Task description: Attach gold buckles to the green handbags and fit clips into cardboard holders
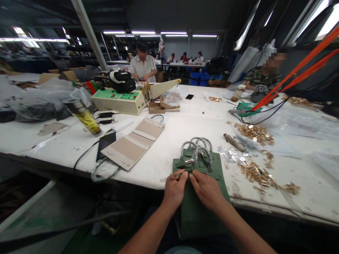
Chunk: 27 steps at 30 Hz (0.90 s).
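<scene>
A dark green handbag stands at the table's front edge, tilted toward me, its looped handles wrapped in clear film. My left hand pinches at the upper front of the bag, by a narrow strap, with a small gold-coloured metal piece at its fingers. Close against it, my right hand is closed with thumb and fingertips on the same spot. Whatever lies between the fingertips is mostly hidden. A shiny metal fitting shows on the bag just above the hands.
Gold-coloured metal fittings lie in piles on the right, near a taped tool. Left are a flat beige bag panel, a tilted bottle and a cream machine. Orange straps hang at right. Co-workers sit beyond.
</scene>
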Tool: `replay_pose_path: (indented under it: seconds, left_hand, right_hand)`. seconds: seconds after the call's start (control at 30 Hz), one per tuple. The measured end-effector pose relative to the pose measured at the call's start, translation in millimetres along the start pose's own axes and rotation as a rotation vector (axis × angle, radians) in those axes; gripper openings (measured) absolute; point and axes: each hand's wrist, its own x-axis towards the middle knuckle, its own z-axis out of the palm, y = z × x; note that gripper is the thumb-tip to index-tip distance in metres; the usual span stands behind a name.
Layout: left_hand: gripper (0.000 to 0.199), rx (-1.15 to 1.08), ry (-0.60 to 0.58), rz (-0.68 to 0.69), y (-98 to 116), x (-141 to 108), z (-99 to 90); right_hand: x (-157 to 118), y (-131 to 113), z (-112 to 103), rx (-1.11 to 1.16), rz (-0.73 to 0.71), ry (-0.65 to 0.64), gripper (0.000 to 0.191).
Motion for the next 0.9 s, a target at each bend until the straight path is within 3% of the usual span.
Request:
replay_pose_path:
  seconds: [0.27, 0.4, 0.67, 0.77, 0.9]
  left_hand:
    - [0.048, -0.156, 0.012, -0.129, -5.8, 7.7, -2.1]
    - [0.054, -0.138, 0.029, -0.166, -0.7, 10.4, -0.6]
    - [0.057, -0.316, 0.002, -0.344, 4.6, 18.6, 4.0]
    - [0.056, -0.289, 0.009, -0.335, 5.3, 20.1, 3.0]
    - [0.056, -0.084, -0.064, -0.266, 14.9, 29.9, -5.0]
  right_hand:
    - [2.6, 1.2, -10.5, 0.386, 0.001, -0.009, 0.032]
    - [5.3, -4.3, -12.3, 0.337, 0.097, 0.112, 0.026]
    - [10.7, -2.0, -20.7, 0.464, 0.189, 0.148, 0.019]
    - [13.8, -2.1, -16.5, 0.467, 0.227, 0.145, 0.020]
    - [2.7, 1.0, -15.4, 0.492, 0.141, 0.268, 0.019]
